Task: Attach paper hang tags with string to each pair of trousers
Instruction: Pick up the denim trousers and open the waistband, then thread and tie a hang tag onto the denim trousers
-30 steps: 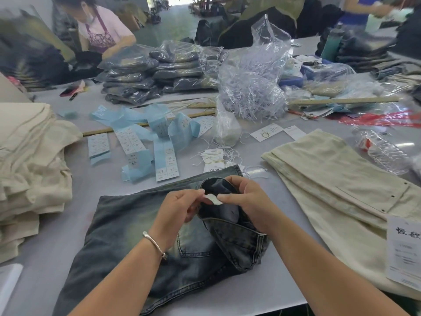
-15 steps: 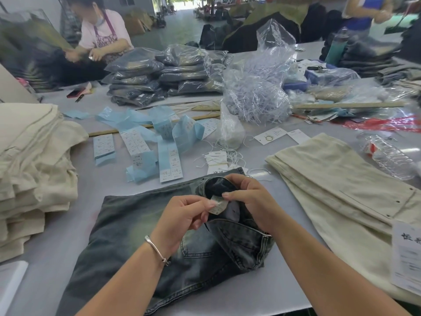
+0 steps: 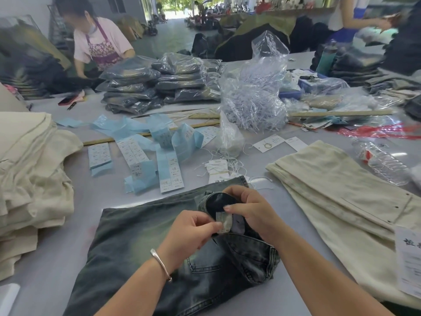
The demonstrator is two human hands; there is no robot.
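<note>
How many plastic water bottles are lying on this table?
1. A clear, empty-looking plastic bottle with a red label lies on its side at the right of the table, just beyond the cream trousers. Others may be hidden behind the bags.

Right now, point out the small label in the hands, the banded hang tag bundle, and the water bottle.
small label (image 3: 224, 221), head view, middle of its face.
hang tag bundle (image 3: 216, 170), head view, top tag near the band.
water bottle (image 3: 382, 164), head view, mid-body.

The cream trousers' hang tag (image 3: 410, 261) is cut off by the right edge.
</note>
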